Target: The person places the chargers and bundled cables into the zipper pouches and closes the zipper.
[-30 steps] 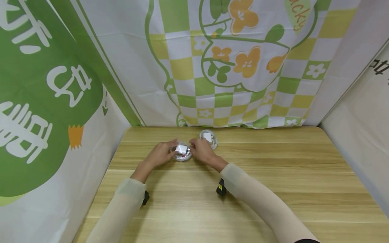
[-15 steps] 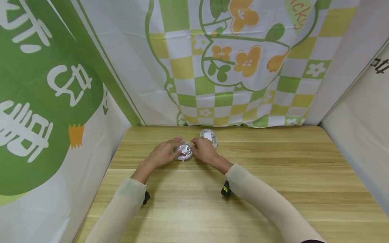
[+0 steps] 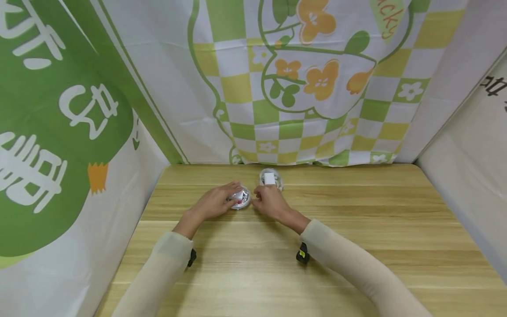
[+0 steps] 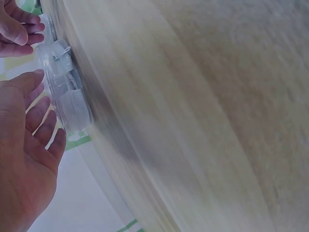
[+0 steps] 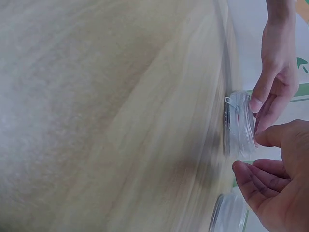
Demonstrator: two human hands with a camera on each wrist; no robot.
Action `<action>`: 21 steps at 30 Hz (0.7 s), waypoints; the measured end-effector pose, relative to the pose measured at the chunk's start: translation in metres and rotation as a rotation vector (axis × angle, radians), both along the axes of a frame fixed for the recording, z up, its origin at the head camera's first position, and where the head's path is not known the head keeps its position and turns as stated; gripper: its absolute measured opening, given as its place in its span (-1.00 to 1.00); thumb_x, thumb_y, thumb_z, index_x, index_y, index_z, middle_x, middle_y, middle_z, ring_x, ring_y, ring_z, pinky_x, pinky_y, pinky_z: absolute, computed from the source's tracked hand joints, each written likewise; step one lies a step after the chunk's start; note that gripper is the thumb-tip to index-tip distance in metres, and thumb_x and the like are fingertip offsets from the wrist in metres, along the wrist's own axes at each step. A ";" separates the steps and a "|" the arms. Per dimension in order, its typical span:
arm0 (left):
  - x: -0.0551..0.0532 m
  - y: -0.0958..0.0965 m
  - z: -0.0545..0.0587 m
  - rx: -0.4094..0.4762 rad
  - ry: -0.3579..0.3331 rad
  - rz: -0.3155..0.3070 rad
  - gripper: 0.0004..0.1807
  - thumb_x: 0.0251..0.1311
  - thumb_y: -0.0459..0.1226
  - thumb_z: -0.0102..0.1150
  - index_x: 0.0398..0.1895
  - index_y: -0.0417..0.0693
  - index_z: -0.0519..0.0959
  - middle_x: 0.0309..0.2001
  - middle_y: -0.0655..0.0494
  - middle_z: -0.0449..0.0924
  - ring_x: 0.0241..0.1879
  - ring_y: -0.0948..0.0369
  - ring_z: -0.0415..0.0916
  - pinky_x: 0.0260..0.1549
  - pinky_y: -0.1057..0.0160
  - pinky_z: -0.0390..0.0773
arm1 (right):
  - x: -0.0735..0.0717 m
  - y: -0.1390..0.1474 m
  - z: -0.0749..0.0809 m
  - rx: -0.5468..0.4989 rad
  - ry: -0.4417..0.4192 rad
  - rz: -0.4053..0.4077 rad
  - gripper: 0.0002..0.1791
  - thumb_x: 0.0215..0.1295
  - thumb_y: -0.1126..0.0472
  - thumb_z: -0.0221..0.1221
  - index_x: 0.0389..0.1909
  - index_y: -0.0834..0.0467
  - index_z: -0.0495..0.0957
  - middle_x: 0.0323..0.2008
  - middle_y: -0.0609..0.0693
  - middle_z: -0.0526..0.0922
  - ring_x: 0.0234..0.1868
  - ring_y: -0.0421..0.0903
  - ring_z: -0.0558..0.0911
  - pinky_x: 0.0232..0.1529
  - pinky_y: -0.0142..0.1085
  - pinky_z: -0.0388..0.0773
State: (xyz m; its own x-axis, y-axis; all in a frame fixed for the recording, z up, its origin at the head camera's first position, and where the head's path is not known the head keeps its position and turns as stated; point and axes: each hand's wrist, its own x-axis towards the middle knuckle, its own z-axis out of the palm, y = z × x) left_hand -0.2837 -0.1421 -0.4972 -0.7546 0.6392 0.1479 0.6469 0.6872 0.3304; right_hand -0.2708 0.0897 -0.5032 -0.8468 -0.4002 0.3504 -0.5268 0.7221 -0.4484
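Observation:
A round clear zip pouch (image 3: 245,197) with a white charger and cable inside lies on the wooden table. My left hand (image 3: 214,201) holds it from the left, thumb on the near side and fingers over the far part. In the right wrist view the pouch's zip pull (image 5: 229,100) sticks out at its edge. Just right of the pouch is my right hand (image 3: 271,201), fingers bent loosely, thumb and forefinger apart with nothing between them. Behind this hand lies a second clear round pouch (image 3: 278,180) with a white charger block (image 3: 269,178), partly hidden by the hand.
The wooden table (image 3: 356,229) reaches back to a green-and-white checked cloth (image 3: 291,130). Printed cloth walls (image 3: 95,246) stand along the left and right sides. Black wrist cameras (image 3: 303,254) hang beneath both forearms.
My right hand has drawn off the first pouch's right edge, slightly rightward and toward me. My left hand has slid a little further over that pouch, covering more of it.

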 end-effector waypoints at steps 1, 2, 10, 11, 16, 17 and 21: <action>0.000 0.000 -0.001 -0.003 -0.001 0.006 -0.50 0.37 -0.20 0.13 0.34 -0.13 0.42 0.40 -0.09 0.29 0.41 0.00 0.22 0.30 -0.04 0.32 | 0.001 0.000 0.000 -0.002 -0.007 0.005 -0.74 0.09 0.22 0.38 -0.25 0.31 0.69 -0.46 0.03 0.71 -0.45 -0.15 0.65 -0.40 -0.30 0.61; 0.000 -0.001 -0.001 -0.004 -0.003 0.009 -0.50 0.38 -0.19 0.12 0.34 -0.13 0.42 0.40 -0.10 0.29 0.41 -0.01 0.22 0.29 -0.04 0.33 | 0.002 -0.001 -0.001 -0.004 -0.021 0.008 -0.74 0.10 0.21 0.39 -0.25 0.31 0.69 -0.47 0.03 0.71 -0.46 -0.15 0.64 -0.41 -0.29 0.60; -0.001 -0.002 -0.006 0.013 -0.015 0.094 -0.49 0.37 -0.18 0.13 0.36 -0.06 0.41 0.40 -0.12 0.30 0.35 -0.04 0.31 0.27 -0.05 0.36 | 0.005 -0.006 -0.010 -0.019 -0.069 0.038 -0.78 0.05 0.23 0.40 -0.31 0.28 0.71 -0.46 0.00 0.72 -0.46 -0.21 0.65 -0.40 -0.39 0.58; -0.001 -0.002 -0.006 0.019 -0.011 0.096 -0.49 0.37 -0.18 0.13 0.36 -0.07 0.42 0.39 -0.13 0.31 0.34 -0.05 0.31 0.26 -0.05 0.37 | 0.006 -0.007 -0.011 -0.026 -0.071 0.044 -0.79 0.04 0.23 0.40 -0.33 0.27 0.71 -0.47 0.00 0.72 -0.47 -0.21 0.64 -0.41 -0.40 0.57; -0.001 0.000 -0.007 0.035 0.005 0.096 -0.50 0.35 -0.19 0.15 0.33 -0.09 0.45 0.37 -0.15 0.34 0.33 -0.05 0.34 0.23 -0.06 0.40 | 0.008 -0.012 -0.016 -0.069 -0.071 0.068 -0.85 0.02 0.24 0.42 -0.46 0.24 0.69 -0.52 0.00 0.70 -0.51 -0.21 0.60 -0.45 -0.39 0.53; -0.001 0.000 -0.007 0.040 0.003 0.097 -0.51 0.34 -0.20 0.15 0.32 -0.10 0.45 0.36 -0.15 0.35 0.33 -0.05 0.34 0.23 -0.07 0.40 | 0.008 -0.013 -0.016 -0.078 -0.073 0.068 -0.86 0.02 0.24 0.43 -0.48 0.23 0.68 -0.53 -0.01 0.69 -0.52 -0.22 0.59 -0.45 -0.39 0.53; -0.001 0.002 -0.007 0.038 0.000 0.104 -0.51 0.35 -0.20 0.15 0.32 -0.12 0.45 0.36 -0.16 0.35 0.32 -0.06 0.35 0.24 -0.05 0.40 | 0.008 -0.017 -0.020 -0.104 -0.113 0.047 -0.86 0.04 0.20 0.42 -0.51 0.17 0.67 -0.55 -0.06 0.66 -0.53 -0.27 0.54 -0.47 -0.42 0.48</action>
